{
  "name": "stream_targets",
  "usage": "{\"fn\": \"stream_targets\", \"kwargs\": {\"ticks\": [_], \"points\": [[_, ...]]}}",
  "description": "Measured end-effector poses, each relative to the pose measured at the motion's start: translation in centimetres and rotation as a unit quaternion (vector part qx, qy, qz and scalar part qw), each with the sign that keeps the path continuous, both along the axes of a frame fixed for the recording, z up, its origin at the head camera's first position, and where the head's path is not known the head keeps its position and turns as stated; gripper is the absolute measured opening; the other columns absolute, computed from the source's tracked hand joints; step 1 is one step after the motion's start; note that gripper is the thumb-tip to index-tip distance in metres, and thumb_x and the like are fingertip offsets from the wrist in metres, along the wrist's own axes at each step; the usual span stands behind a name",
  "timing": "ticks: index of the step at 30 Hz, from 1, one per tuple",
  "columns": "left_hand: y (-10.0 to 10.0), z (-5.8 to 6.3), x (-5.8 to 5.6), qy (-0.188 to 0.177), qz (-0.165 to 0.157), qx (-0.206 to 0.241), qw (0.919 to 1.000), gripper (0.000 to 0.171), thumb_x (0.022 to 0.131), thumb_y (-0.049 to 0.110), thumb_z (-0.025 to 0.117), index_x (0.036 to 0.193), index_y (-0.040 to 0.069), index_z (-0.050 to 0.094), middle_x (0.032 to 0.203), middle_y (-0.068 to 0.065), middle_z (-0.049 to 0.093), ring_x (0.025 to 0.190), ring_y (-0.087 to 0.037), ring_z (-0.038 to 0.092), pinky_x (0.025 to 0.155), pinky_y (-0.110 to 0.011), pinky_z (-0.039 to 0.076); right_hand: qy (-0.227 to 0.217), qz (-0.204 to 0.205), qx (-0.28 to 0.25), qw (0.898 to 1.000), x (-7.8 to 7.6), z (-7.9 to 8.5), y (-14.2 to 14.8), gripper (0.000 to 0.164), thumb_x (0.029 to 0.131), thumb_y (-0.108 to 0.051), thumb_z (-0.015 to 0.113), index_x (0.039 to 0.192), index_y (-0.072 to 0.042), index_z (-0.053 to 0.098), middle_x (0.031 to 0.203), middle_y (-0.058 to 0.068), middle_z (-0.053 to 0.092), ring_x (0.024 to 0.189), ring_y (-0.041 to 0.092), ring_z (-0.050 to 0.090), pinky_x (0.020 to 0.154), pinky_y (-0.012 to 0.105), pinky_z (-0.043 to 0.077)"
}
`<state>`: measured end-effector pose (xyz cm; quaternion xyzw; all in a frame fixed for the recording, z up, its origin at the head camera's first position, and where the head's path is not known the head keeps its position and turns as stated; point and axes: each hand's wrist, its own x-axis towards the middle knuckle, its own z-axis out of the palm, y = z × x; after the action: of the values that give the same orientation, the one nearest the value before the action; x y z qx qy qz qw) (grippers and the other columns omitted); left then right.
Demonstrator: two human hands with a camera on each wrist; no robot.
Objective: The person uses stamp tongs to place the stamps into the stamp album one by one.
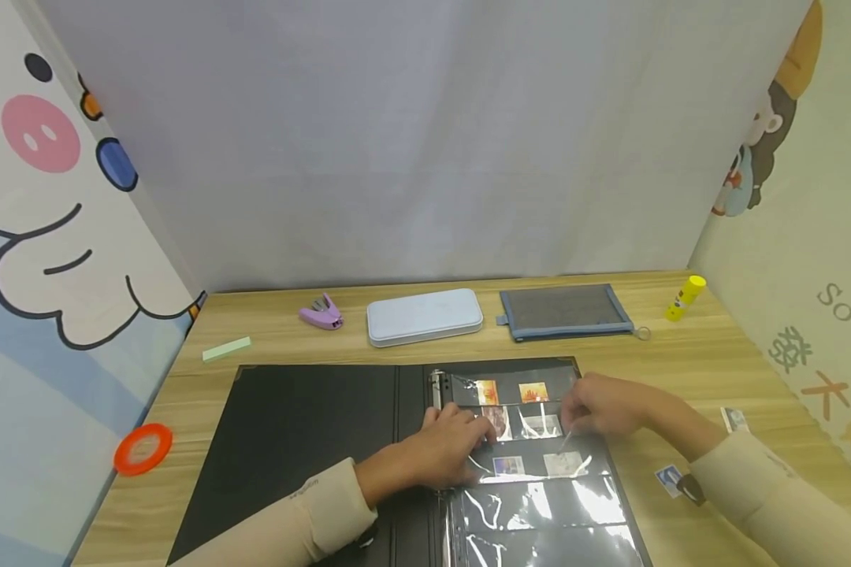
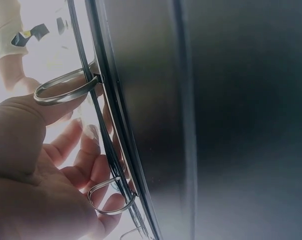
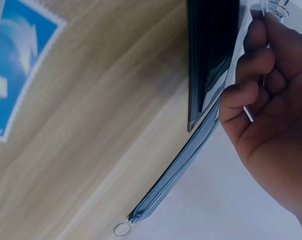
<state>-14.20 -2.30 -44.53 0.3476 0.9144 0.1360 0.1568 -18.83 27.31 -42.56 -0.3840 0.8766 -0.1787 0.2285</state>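
A black ring binder (image 1: 312,441) lies spread on the table, a page of clear pockets (image 1: 539,504) on its right side. Several stamps sit in the upper pocket rows, among them an orange stamp (image 1: 534,392) and a pale stamp (image 1: 566,465). My left hand (image 1: 443,445) rests on the page beside the metal rings (image 2: 65,92), fingers loosely bent over the pockets. Between thumb and fingers, my right hand (image 1: 596,405) pinches slim tweezers (image 1: 565,442), their tip at the pale stamp in the third row. The right wrist view shows them mostly hidden by the fingers.
Loose stamps, one blue (image 1: 670,479), lie right of the binder under my right forearm. Behind it are a purple stapler-like tool (image 1: 322,315), a white case (image 1: 425,317), a grey zip pouch (image 1: 567,307) and a yellow glue stick (image 1: 685,298). An orange ring (image 1: 122,457) lies left.
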Motion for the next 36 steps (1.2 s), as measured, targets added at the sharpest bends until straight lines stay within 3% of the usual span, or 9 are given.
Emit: {"fn": "stream_targets", "kwargs": {"ticks": [8,14,19,26,29,32,34,35,36], "points": [[-0.1,0.0,0.1,0.014,-0.002,-0.005,0.9999,0.051,0.073,0.036,0.079,0.119,0.031,0.056,0.11,0.009,0.058,0.109,-0.017,0.044,0.085,-0.035,0.029,0.017,-0.01,-0.003,1.0,0.0,0.1,0.9,0.014,0.087,-0.012,0.063,0.081,-0.024,0.067,0.076,-0.017,0.063,0.071,-0.005,0.052,0.07,0.022,0.048],[-0.8,0.8,1.1,0.055,-0.018,-0.007,0.9983,0.053,0.079,0.039,0.072,0.127,0.028,0.055,0.125,0.003,0.056,0.113,-0.018,0.044,0.088,-0.038,0.032,0.02,-0.1,-0.021,0.995,-0.4,1.3,5.0,0.009,0.093,-0.019,0.06,0.092,-0.022,0.069,0.087,-0.011,0.069,0.075,-0.002,0.054,0.069,0.022,0.047],[-1.0,1.2,2.4,0.1,-0.041,-0.024,0.9939,0.048,0.08,0.04,0.068,0.125,0.027,0.056,0.119,0.005,0.055,0.113,-0.016,0.045,0.091,-0.041,0.034,0.069,-0.191,-0.032,0.979,0.3,1.5,10.6,0.014,0.096,-0.024,0.056,0.099,-0.021,0.069,0.098,-0.005,0.072,0.085,-0.003,0.059,0.071,0.024,0.049],[-0.9,0.9,4.1,0.128,-0.075,-0.057,0.9873,0.054,0.076,0.046,0.069,0.124,0.026,0.055,0.12,0.006,0.055,0.117,-0.016,0.043,0.093,-0.043,0.035,0.128,-0.283,0.001,0.95,2.9,0.3,18.4,0.013,0.094,-0.022,0.059,0.099,-0.016,0.069,0.095,0.0,0.072,0.081,-0.012,0.053,0.068,0.025,0.048],[-0.8,0.8,4.4,0.131,-0.075,-0.063,0.9865,0.055,0.077,0.048,0.068,0.126,0.026,0.055,0.122,0.006,0.054,0.116,-0.017,0.043,0.095,-0.045,0.036,0.12,-0.299,0.024,0.946,4.1,-0.2,21.1,0.016,0.094,-0.022,0.059,0.1,-0.012,0.069,0.097,0.007,0.072,0.084,0.0,0.061,0.073,0.041,0.052],[-0.7,0.6,4.6,0.14,-0.077,-0.069,0.9847,0.053,0.078,0.051,0.068,0.124,0.026,0.056,0.12,0.006,0.054,0.114,-0.016,0.043,0.094,-0.045,0.036,0.104,-0.308,0.053,0.944,5.1,-0.7,23.4,0.023,0.095,-0.023,0.058,0.102,-0.004,0.069,0.102,0.019,0.07,0.093,0.029,0.066,0.074,0.059,0.048],[-0.6,0.4,4.7,0.148,-0.077,-0.074,0.9831,0.053,0.078,0.052,0.069,0.123,0.026,0.058,0.117,0.006,0.054,0.113,-0.016,0.044,0.093,-0.044,0.036,0.097,-0.314,0.069,0.942,5.6,-1.1,24.8,0.028,0.094,-0.024,0.058,0.103,0.0,0.068,0.104,0.024,0.069,0.094,0.044,0.063,0.076,0.064,0.046],[-0.5,0.4,4.7,0.152,-0.077,-0.075,0.9825,0.053,0.078,0.052,0.069,0.123,0.026,0.059,0.115,0.007,0.054,0.112,-0.015,0.044,0.093,-0.044,0.036,0.105,-0.306,0.07,0.944,5.7,-1.5,25.5,0.026,0.094,-0.023,0.058,0.102,0.0,0.068,0.103,0.024,0.069,0.094,0.036,0.066,0.075,0.064,0.046],[-0.5,0.3,4.7,0.156,-0.077,-0.075,0.9819,0.053,0.077,0.052,0.07,0.123,0.027,0.06,0.114,0.007,0.055,0.111,-0.015,0.044,0.092,-0.043,0.036,0.127,-0.297,0.068,0.944,5.7,-1.8,26.2,0.022,0.093,-0.021,0.06,0.099,-0.002,0.069,0.1,0.019,0.071,0.093,0.026,0.067,0.085,0.061,0.046]]}}
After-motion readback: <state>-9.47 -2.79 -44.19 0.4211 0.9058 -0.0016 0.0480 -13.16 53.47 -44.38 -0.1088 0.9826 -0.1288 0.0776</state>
